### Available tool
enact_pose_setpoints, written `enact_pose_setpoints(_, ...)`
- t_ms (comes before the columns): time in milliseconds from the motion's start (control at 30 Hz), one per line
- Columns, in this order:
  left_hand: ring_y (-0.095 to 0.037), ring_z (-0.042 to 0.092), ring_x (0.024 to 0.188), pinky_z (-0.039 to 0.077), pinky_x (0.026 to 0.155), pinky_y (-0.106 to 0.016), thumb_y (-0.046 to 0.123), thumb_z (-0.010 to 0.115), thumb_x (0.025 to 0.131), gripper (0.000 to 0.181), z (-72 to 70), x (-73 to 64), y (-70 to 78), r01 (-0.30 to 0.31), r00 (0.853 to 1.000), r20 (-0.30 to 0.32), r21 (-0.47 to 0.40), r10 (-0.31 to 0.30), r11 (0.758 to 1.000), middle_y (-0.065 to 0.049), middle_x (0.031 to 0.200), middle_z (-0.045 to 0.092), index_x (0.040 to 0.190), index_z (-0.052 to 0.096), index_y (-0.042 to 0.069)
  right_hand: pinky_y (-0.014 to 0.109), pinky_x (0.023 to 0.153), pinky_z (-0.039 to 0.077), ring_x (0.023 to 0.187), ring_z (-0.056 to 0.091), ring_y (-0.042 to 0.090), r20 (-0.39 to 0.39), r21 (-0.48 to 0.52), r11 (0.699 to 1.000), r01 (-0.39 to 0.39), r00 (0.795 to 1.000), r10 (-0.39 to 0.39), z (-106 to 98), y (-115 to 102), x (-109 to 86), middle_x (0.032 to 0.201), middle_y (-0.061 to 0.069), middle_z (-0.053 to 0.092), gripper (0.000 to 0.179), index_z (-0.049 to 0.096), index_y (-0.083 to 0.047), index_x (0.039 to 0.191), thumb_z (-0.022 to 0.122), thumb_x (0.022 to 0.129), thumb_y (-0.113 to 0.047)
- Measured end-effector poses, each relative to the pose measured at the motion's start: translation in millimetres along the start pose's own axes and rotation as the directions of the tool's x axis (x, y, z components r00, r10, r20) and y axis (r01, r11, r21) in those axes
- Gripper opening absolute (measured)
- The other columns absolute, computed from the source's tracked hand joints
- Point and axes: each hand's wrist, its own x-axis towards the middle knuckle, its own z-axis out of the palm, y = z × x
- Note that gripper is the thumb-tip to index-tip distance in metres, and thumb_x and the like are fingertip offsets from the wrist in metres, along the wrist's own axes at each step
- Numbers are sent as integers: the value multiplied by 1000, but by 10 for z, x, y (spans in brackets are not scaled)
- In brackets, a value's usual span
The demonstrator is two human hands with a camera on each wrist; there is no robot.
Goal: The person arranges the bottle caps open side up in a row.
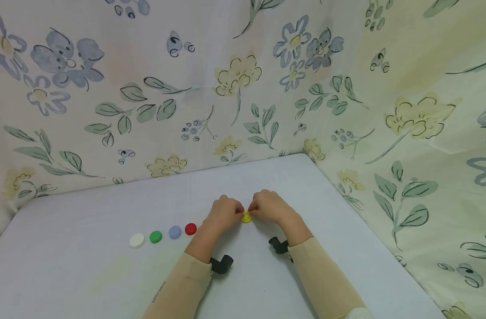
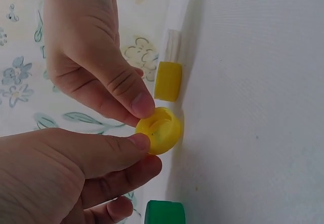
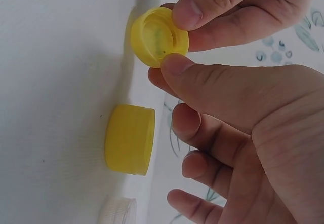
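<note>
Both hands pinch one yellow bottle cap [image 2: 164,130] between thumbs and fingers, its hollow side showing in the wrist views. In the head view it appears between the fingertips, just over the white table. My left hand [image 1: 224,213] grips one edge and my right hand [image 1: 270,206] the other. Beyond the right hand, a second yellow cap [image 3: 129,140] stands on the table, with a clear cap [image 3: 119,211] past it. A green cap [image 2: 165,213] lies near the left hand in the left wrist view.
Left of the hands, a red cap [image 1: 190,229], a blue cap [image 1: 175,232], a green cap [image 1: 156,237] and a white cap [image 1: 137,240] lie in a row. Floral cloth [image 1: 203,97] hangs behind and to the right of the white table [image 1: 87,212].
</note>
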Motion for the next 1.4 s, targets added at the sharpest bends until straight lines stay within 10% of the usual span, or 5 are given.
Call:
enact_pose_setpoints(867,-18,46,81,38,75,-37,21,64,88,16,41,17,-34,-1,998,-57,108,7,994,3,87,67,99,74,14,31,80,43,90,54,12,-46,69,995,-68,996,71,-74,72,-25,93,-11,62,17,75,-20,99,63,91,-28)
enact_pose_setpoints(1133,-20,49,91,40,83,-39,25,65,89,23,-288,-272,-70,79,995,-62,70,-75,994,2,94,64,108,70,13,32,82,46,93,56,11,-63,203,975,-87,993,102,-256,2,-138,97,-11,61,21,71,-17,108,61,92,-26)
enact_pose_setpoints(1400,-25,49,94,39,84,-43,20,68,83,27,-340,-480,-252,34,998,-61,109,-28,993,-3,102,62,108,70,11,36,87,45,103,56,18,41,150,988,-30,999,24,-142,-525,0,109,-1,63,27,67,-16,114,66,87,-16)
